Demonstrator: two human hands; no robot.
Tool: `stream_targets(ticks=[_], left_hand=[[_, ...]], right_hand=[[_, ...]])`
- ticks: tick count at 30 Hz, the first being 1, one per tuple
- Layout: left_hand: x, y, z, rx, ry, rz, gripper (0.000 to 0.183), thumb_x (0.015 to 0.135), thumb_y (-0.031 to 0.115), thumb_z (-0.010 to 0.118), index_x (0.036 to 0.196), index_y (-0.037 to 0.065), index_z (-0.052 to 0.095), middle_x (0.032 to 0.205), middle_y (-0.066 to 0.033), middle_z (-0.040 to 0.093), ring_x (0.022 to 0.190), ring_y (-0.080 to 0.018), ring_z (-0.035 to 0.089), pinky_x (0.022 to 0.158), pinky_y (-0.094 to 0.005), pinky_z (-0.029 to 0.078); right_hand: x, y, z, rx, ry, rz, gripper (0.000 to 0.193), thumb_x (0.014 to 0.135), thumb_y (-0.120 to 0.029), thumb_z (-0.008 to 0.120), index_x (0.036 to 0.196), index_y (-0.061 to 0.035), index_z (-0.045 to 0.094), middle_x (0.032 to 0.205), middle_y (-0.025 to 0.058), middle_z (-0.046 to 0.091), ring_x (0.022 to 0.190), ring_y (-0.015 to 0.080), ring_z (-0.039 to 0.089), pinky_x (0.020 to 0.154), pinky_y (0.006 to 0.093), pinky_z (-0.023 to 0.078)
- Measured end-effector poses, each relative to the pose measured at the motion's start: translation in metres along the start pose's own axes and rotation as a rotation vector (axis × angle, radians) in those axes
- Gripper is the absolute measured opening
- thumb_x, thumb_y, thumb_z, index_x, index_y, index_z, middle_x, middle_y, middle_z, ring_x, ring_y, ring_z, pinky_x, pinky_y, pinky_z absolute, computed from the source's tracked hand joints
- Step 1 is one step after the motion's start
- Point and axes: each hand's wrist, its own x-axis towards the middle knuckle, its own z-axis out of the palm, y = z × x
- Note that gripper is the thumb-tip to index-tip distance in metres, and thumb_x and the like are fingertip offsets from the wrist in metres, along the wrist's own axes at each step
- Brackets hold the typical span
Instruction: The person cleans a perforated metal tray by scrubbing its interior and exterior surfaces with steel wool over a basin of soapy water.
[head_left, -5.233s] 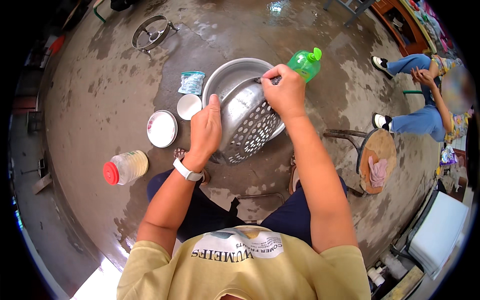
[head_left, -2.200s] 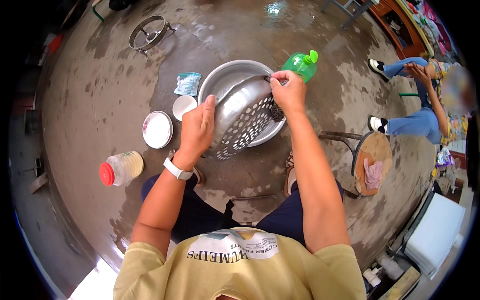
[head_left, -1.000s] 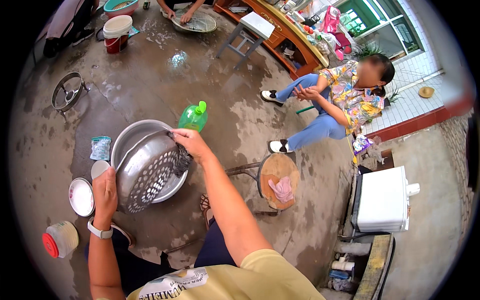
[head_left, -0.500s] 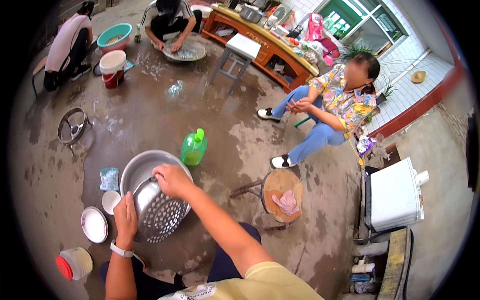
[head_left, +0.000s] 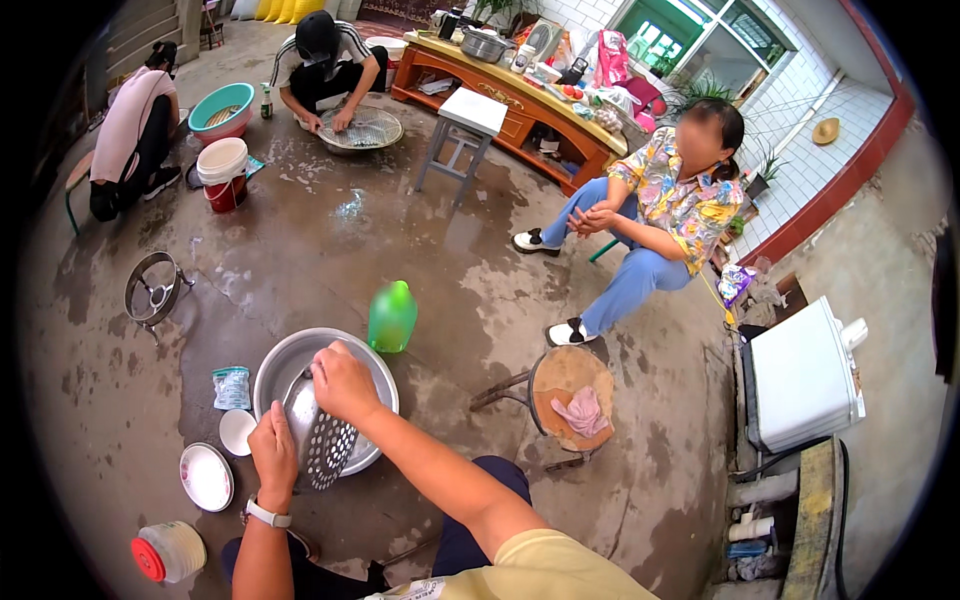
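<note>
A perforated metal steamer tray [head_left: 328, 452] is held tilted, nearly edge-on, over a grey metal basin [head_left: 386, 385] on the floor. My right hand [head_left: 345, 384] is closed around its upper rim. My left hand [head_left: 272, 452], with a watch at the wrist, grips the rim on the near left side, its fingers partly hidden. Just beyond the basin stands a green pump bottle [head_left: 392, 318]. A small white bowl [head_left: 238, 432], a white plate [head_left: 207, 477] and a pale blue packet [head_left: 231, 388] lie left of the basin.
A round stool [head_left: 571, 385] with a pink cloth stands to the right, near a seated person [head_left: 680, 205]. A red-lidded jar [head_left: 172, 552] sits lower left, and a metal ring stand [head_left: 155, 290] farther left. Two people crouch at the back by buckets and tubs.
The steamer tray has turned from showing its broad holed face to a narrower, steeper angle. Both hands still hold it. The whole view has shifted slightly.
</note>
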Motion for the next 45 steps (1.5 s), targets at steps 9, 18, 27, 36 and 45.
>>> stream_targets(ticks=[9,18,27,36,45], left_hand=[[0.001,-0.041,0.010,-0.133,0.080,-0.076,0.053,0.101,0.030,0.032,0.061,-0.003,0.043,0.052,-0.0059,0.043,0.051,-0.0116,0.037,0.047,-0.0343,0.031],[-0.004,-0.019,-0.018,0.008,-0.009,-0.069,0.055,0.101,0.033,0.030,0.061,-0.003,0.043,0.053,-0.0070,0.044,0.053,-0.0149,0.039,0.051,-0.0345,0.034],[0.012,0.002,0.004,0.072,-0.043,0.060,0.037,0.098,0.024,0.041,0.078,-0.004,0.054,0.060,-0.0188,0.049,0.050,-0.0290,0.040,0.051,-0.0372,0.038],[0.008,-0.001,-0.015,-0.135,-0.032,-0.055,0.049,0.100,0.031,0.039,0.066,-0.004,0.044,0.055,-0.0060,0.034,0.056,-0.0120,0.030,0.047,-0.0329,0.030],[0.009,-0.015,-0.005,-0.335,0.012,-0.147,0.057,0.101,0.039,0.029,0.062,0.000,0.043,0.058,0.0001,0.039,0.057,-0.0092,0.033,0.050,-0.0297,0.031]], right_hand=[[-0.043,-0.046,0.026,0.142,-0.080,-0.423,0.007,0.077,-0.009,0.056,0.077,-0.0022,0.053,0.080,0.0146,0.051,0.072,0.0324,0.055,0.062,0.0409,0.046],[-0.041,-0.054,0.018,0.197,0.018,-0.372,0.005,0.073,-0.007,0.055,0.074,-0.0021,0.054,0.074,0.0110,0.051,0.070,0.0284,0.054,0.064,0.0377,0.047],[0.027,0.030,-0.018,0.097,0.063,0.101,0.011,0.071,-0.015,0.069,0.072,-0.0045,0.066,0.080,0.0152,0.062,0.076,0.0310,0.060,0.069,0.0379,0.048],[0.009,0.003,0.002,0.166,0.075,-0.086,0.010,0.072,-0.011,0.067,0.076,-0.0020,0.065,0.083,0.0155,0.062,0.079,0.0318,0.060,0.073,0.0377,0.048],[-0.042,-0.063,0.012,0.083,-0.111,-0.504,0.005,0.073,-0.005,0.060,0.075,-0.0060,0.056,0.078,0.0076,0.054,0.068,0.0275,0.059,0.056,0.0363,0.048]])
